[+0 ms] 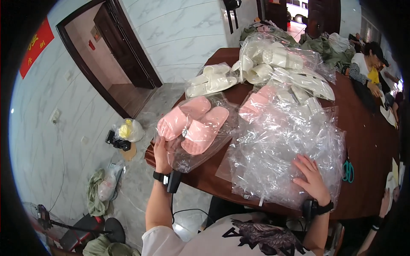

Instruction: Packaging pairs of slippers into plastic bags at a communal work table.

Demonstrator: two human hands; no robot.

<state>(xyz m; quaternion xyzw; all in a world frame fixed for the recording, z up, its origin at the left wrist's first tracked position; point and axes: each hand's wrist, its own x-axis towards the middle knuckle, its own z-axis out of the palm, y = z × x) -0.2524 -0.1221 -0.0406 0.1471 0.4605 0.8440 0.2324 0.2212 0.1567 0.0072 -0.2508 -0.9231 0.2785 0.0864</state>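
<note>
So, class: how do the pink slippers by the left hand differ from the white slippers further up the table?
The pink slippers are pink, the white slippers cream-white. The pink slippers lie nearest, their bag held by the left hand; the white slippers lie untouched, further away. Both pairs are bagged in clear plastic on the brown table.

Stock count: slippers, bags and hands on the brown wooden tabletop (367,145)

Two pink foam slippers (192,123) in one clear plastic bag (192,158) near the left hand (161,154); a third pink slipper (255,102) partly covered by film. One bagged pair of white foam slippers (212,80), two in count. One heap of bagged white slippers (282,64) behind, number not countable. One stack of empty clear plastic bags (277,149) under the right hand (311,177), sheets uncountable. One pair of green-handled scissors (348,170). Two hands, one black wrist strap each.
</note>
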